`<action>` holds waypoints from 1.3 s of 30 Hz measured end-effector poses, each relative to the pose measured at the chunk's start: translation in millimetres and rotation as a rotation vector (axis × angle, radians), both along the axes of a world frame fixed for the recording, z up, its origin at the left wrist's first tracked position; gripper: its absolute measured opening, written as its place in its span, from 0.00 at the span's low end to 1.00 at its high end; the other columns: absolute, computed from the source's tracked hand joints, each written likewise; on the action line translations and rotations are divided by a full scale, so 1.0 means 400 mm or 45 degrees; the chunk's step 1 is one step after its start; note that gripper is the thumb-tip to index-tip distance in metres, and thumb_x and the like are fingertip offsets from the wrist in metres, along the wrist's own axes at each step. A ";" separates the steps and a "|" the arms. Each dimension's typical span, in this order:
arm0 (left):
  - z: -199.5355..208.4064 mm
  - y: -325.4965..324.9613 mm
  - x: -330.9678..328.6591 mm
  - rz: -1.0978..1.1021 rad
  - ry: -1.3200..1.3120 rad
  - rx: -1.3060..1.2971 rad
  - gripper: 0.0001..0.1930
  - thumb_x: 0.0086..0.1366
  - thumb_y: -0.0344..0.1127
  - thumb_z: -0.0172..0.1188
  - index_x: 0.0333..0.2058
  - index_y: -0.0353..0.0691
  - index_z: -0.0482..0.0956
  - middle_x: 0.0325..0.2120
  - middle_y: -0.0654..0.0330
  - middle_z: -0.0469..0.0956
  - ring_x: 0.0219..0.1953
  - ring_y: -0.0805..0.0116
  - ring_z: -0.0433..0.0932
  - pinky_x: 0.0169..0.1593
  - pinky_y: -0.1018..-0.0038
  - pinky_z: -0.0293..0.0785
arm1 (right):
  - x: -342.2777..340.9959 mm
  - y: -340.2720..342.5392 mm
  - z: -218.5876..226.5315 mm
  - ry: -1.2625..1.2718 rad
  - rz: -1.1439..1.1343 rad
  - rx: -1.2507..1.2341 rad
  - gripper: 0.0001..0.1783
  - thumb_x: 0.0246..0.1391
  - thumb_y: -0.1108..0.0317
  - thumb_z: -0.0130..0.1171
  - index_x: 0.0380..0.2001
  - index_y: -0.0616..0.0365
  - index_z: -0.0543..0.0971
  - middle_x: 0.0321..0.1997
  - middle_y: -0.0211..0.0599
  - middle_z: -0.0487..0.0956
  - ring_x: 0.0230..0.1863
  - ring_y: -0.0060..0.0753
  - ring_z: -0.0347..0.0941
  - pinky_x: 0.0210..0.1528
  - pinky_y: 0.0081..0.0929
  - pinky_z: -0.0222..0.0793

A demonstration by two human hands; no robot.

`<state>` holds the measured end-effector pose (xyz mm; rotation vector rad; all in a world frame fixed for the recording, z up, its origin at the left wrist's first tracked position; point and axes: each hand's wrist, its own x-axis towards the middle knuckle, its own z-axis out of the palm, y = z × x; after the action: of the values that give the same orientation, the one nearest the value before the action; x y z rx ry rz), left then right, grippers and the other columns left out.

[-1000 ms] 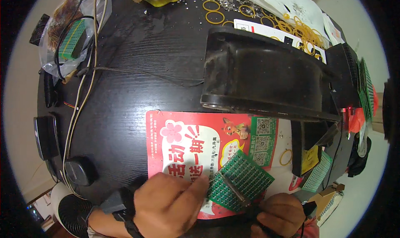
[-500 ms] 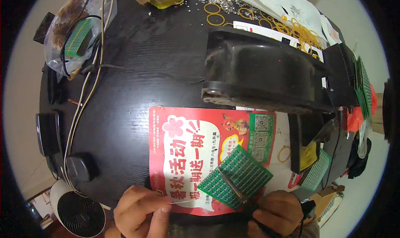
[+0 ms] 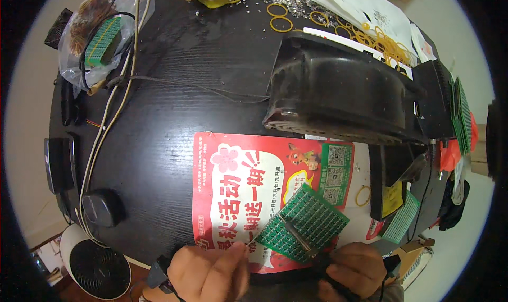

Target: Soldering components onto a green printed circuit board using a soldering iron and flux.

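Note:
A green circuit board (image 3: 323, 217) with rows of small parts lies tilted on a red and white printed sheet (image 3: 206, 164). My right hand (image 3: 357, 269), at the lower right, is closed round the dark handle of a soldering iron (image 3: 299, 239). The iron's metal shaft reaches up and left across the board; whether its tip touches is too small to tell. My left hand (image 3: 209, 273) is at the lower left, thumb and finger pinched on a thin solder wire (image 3: 253, 239). The wire's end points toward the board's left corner.
A large black plastic housing (image 3: 338, 90) stands beyond the sheet. Yellow rubber bands (image 3: 389, 48) and tiny metal bits (image 3: 301, 3) lie at the far right. Cables (image 3: 114, 101) run down the left side past a bag of boards (image 3: 79, 48). More boards (image 3: 402, 217) lean at right.
My left hand has moved right and closer to the board with the solder wire. The right hand and iron stay nearly in place. The whole view has shifted slightly.

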<state>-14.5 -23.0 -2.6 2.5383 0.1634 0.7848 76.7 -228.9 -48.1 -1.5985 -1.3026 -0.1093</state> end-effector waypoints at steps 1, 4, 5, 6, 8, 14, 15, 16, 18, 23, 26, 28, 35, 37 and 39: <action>-0.003 0.000 0.000 -0.010 -0.004 0.002 0.12 0.49 0.21 0.63 0.35 0.26 0.79 0.22 0.54 0.75 0.18 0.65 0.70 0.22 0.73 0.63 | -0.001 -0.001 -0.001 0.014 0.010 -0.004 0.12 0.42 0.71 0.62 0.29 0.70 0.79 0.23 0.46 0.75 0.19 0.38 0.72 0.23 0.33 0.76; -0.010 -0.001 0.000 -0.027 -0.017 -0.001 0.12 0.48 0.21 0.64 0.35 0.26 0.79 0.21 0.55 0.75 0.18 0.66 0.70 0.22 0.74 0.63 | 0.000 -0.007 0.016 0.060 0.008 -0.110 0.12 0.42 0.71 0.62 0.29 0.70 0.78 0.24 0.46 0.75 0.20 0.38 0.72 0.23 0.33 0.76; -0.009 -0.003 0.000 -0.022 -0.017 -0.004 0.13 0.48 0.21 0.64 0.35 0.26 0.79 0.21 0.55 0.75 0.18 0.66 0.70 0.22 0.74 0.64 | -0.001 -0.008 0.014 0.047 0.003 -0.102 0.12 0.42 0.71 0.63 0.29 0.70 0.78 0.24 0.45 0.75 0.20 0.38 0.72 0.24 0.33 0.76; -0.009 -0.004 0.000 -0.017 -0.016 -0.006 0.13 0.48 0.21 0.65 0.35 0.26 0.79 0.21 0.56 0.75 0.18 0.67 0.71 0.22 0.75 0.64 | -0.003 -0.009 0.011 0.035 -0.002 -0.092 0.12 0.42 0.71 0.63 0.29 0.70 0.78 0.24 0.45 0.76 0.20 0.38 0.73 0.24 0.33 0.76; -0.012 -0.001 0.001 -0.019 -0.017 0.011 0.13 0.48 0.21 0.65 0.35 0.26 0.79 0.21 0.56 0.75 0.18 0.67 0.71 0.22 0.75 0.64 | -0.005 -0.007 0.012 0.043 -0.001 -0.096 0.12 0.42 0.71 0.63 0.29 0.70 0.78 0.24 0.45 0.76 0.21 0.38 0.73 0.24 0.34 0.77; -0.024 -0.006 0.003 0.015 -0.066 0.059 0.12 0.49 0.22 0.65 0.35 0.26 0.80 0.20 0.56 0.75 0.18 0.68 0.71 0.21 0.77 0.64 | -0.010 -0.006 0.027 0.090 -0.022 -0.172 0.11 0.43 0.70 0.63 0.28 0.69 0.78 0.23 0.44 0.75 0.20 0.38 0.73 0.23 0.32 0.76; -0.025 -0.006 0.002 0.018 -0.069 0.065 0.12 0.50 0.22 0.65 0.35 0.26 0.80 0.20 0.56 0.75 0.18 0.68 0.71 0.21 0.77 0.64 | -0.009 -0.005 0.028 0.090 -0.019 -0.189 0.11 0.43 0.71 0.63 0.28 0.69 0.78 0.23 0.44 0.75 0.20 0.38 0.73 0.23 0.32 0.76; -0.024 -0.006 0.001 0.021 -0.057 0.065 0.12 0.50 0.22 0.65 0.35 0.26 0.80 0.21 0.56 0.76 0.18 0.68 0.71 0.21 0.77 0.64 | -0.009 -0.004 0.027 0.094 -0.014 -0.203 0.11 0.43 0.71 0.63 0.28 0.69 0.78 0.23 0.44 0.75 0.20 0.37 0.73 0.23 0.32 0.76; -0.022 -0.006 0.001 0.022 -0.040 0.063 0.11 0.51 0.22 0.64 0.35 0.26 0.79 0.21 0.56 0.76 0.18 0.69 0.71 0.21 0.76 0.65 | -0.010 -0.004 0.024 0.127 0.002 -0.193 0.11 0.43 0.71 0.63 0.29 0.70 0.77 0.23 0.44 0.75 0.20 0.37 0.73 0.22 0.31 0.75; -0.025 -0.004 0.002 0.000 -0.040 0.078 0.10 0.52 0.23 0.64 0.35 0.25 0.79 0.21 0.56 0.76 0.18 0.69 0.71 0.21 0.77 0.65 | -0.007 -0.005 0.004 0.042 0.026 -0.052 0.11 0.44 0.71 0.62 0.29 0.70 0.77 0.24 0.45 0.74 0.20 0.36 0.72 0.21 0.31 0.74; -0.027 -0.005 0.003 -0.010 -0.043 0.081 0.10 0.52 0.23 0.64 0.34 0.25 0.79 0.21 0.56 0.76 0.18 0.70 0.71 0.21 0.76 0.66 | -0.011 -0.006 0.004 0.042 -0.004 -0.057 0.11 0.45 0.71 0.62 0.29 0.70 0.77 0.25 0.45 0.74 0.20 0.37 0.72 0.21 0.31 0.74; -0.028 -0.006 0.001 -0.010 -0.034 0.073 0.10 0.52 0.23 0.64 0.34 0.26 0.79 0.21 0.56 0.76 0.18 0.70 0.71 0.21 0.76 0.65 | -0.007 -0.009 0.008 0.039 0.031 -0.061 0.11 0.45 0.70 0.62 0.29 0.70 0.77 0.24 0.44 0.74 0.20 0.37 0.72 0.21 0.32 0.74; -0.026 -0.008 0.003 0.011 -0.018 0.065 0.09 0.51 0.25 0.65 0.33 0.27 0.79 0.19 0.58 0.74 0.17 0.71 0.71 0.21 0.77 0.64 | -0.004 0.001 -0.019 -0.019 0.019 0.025 0.12 0.46 0.69 0.62 0.30 0.70 0.78 0.23 0.43 0.74 0.20 0.36 0.72 0.22 0.32 0.74; -0.024 -0.008 0.003 0.013 -0.017 0.070 0.10 0.51 0.25 0.65 0.33 0.28 0.79 0.19 0.59 0.74 0.17 0.70 0.71 0.21 0.77 0.64 | -0.004 -0.008 0.015 0.044 0.043 -0.109 0.12 0.46 0.68 0.62 0.30 0.70 0.78 0.23 0.42 0.74 0.20 0.36 0.72 0.23 0.32 0.74; -0.024 -0.010 0.003 0.012 -0.017 0.069 0.10 0.51 0.25 0.65 0.33 0.28 0.79 0.19 0.59 0.74 0.17 0.70 0.71 0.21 0.77 0.65 | 0.001 -0.051 0.049 0.002 -0.004 -0.323 0.14 0.43 0.64 0.67 0.31 0.61 0.80 0.23 0.38 0.78 0.27 0.37 0.76 0.32 0.34 0.76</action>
<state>-13.2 -27.0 -12.3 2.5839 0.1522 0.8201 77.0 -249.2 -28.5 -1.8133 -1.3543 0.0583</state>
